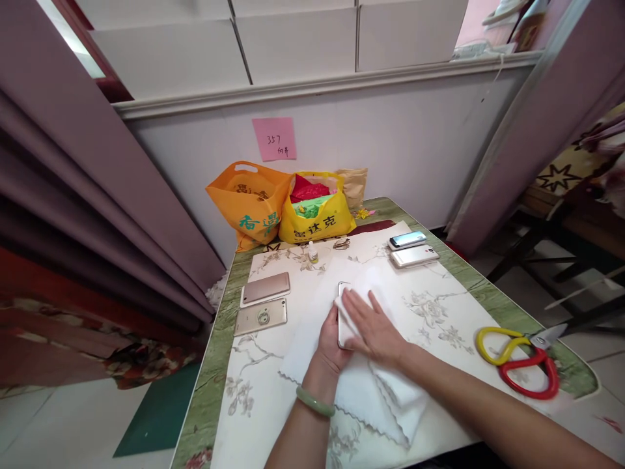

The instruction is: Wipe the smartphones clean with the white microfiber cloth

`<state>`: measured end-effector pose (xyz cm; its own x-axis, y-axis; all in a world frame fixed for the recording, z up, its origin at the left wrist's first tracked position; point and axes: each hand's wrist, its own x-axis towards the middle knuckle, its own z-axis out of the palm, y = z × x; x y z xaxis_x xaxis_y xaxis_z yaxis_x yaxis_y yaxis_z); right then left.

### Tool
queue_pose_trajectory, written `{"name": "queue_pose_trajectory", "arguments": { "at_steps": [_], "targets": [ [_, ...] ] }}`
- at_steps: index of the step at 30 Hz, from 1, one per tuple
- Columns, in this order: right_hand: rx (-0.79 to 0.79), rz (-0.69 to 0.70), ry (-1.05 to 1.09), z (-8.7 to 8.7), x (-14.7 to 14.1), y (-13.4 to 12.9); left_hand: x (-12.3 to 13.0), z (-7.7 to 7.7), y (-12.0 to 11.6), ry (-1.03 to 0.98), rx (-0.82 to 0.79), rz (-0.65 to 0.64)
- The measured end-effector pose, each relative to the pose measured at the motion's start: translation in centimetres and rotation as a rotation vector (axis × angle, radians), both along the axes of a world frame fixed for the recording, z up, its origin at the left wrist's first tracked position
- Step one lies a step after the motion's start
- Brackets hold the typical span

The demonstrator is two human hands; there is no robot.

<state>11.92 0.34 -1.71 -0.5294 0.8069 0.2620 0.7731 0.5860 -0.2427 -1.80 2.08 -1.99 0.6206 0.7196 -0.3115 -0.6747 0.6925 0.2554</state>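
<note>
A white phone (346, 326) stands out between my hands over a white cloth (359, 391) with scalloped edges. My left hand (333, 340) grips the phone along its left side, and a green bangle circles that wrist. My right hand (374, 327) presses on the phone and cloth from the right, its fingers stretched out and the thumb near the phone's lower end. Part of the cloth lies bunched under the right palm and forearm; whether the fingers pinch any of it is hidden.
Two phones (261, 317) lie left, two more (415, 256) at the back right. Scissors (520, 361) rest at the right edge. A small bottle (313, 253), glasses (342, 244), an orange bag (254, 202) and a yellow bag (317, 225) are at the back.
</note>
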Motion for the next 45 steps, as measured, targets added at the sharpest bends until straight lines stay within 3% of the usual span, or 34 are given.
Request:
{"name": "queue_pose_trajectory", "arguments": {
  "at_steps": [2, 4, 7, 10, 12, 15, 21, 25, 28, 30, 34, 39, 42, 45],
  "targets": [
    [-0.006, 0.261, -0.028, 0.3, 0.1, -0.8, -0.3, -0.4, -0.1, 0.025, -0.03, -0.037],
    [-0.019, 0.369, -0.025, 0.4, 0.5, -0.9, -0.3, -0.5, 0.0, 0.034, -0.035, -0.022],
    [-0.03, 0.122, 0.092, -0.5, 0.9, 0.7, 0.2, -0.3, 0.3, 0.02, 0.007, 0.059],
    [-0.058, -0.218, 0.319, -2.1, 0.9, 2.5, 0.6, -0.1, 0.4, 0.048, 0.004, 0.033],
    [-0.049, -0.345, 0.475, -3.0, 0.9, 3.0, 0.5, -0.2, 0.4, 0.077, -0.022, 0.046],
    [0.006, -0.419, 0.615, -3.4, 1.0, 2.7, 0.3, -0.4, 0.5, 0.063, -0.028, 0.111],
    [-0.02, -0.458, 0.813, -2.2, 1.0, 1.7, 0.2, 0.0, 0.4, 0.041, -0.008, 0.202],
    [0.008, -0.524, 1.086, -1.7, 2.0, 2.0, -0.3, 0.3, 0.1, -0.02, 0.038, 0.174],
    [-0.021, -0.612, 1.256, -0.4, 2.9, 2.1, -0.6, 0.4, -0.2, -0.076, 0.08, 0.123],
    [-0.046, -0.583, 1.322, 1.1, 3.0, 1.7, -0.5, 0.5, -0.3, -0.053, 0.095, 0.117],
    [-0.022, -0.285, 1.155, 3.4, 1.3, -0.4, 0.1, 0.1, -0.4, 0.156, 0.088, 0.225],
    [0.118, 0.158, 0.564, 3.2, -0.7, -2.3, 0.3, -0.7, -0.8, 0.264, 0.148, 0.351],
    [0.106, 0.16, 0.452, 2.8, -0.5, -0.8, 0.3, -0.8, -0.7, 0.276, 0.139, 0.328],
    [0.065, -0.035, 0.5, 2.8, 0.3, 1.6, 0.6, -0.4, -0.3, 0.276, 0.146, 0.276]
  ]
}}
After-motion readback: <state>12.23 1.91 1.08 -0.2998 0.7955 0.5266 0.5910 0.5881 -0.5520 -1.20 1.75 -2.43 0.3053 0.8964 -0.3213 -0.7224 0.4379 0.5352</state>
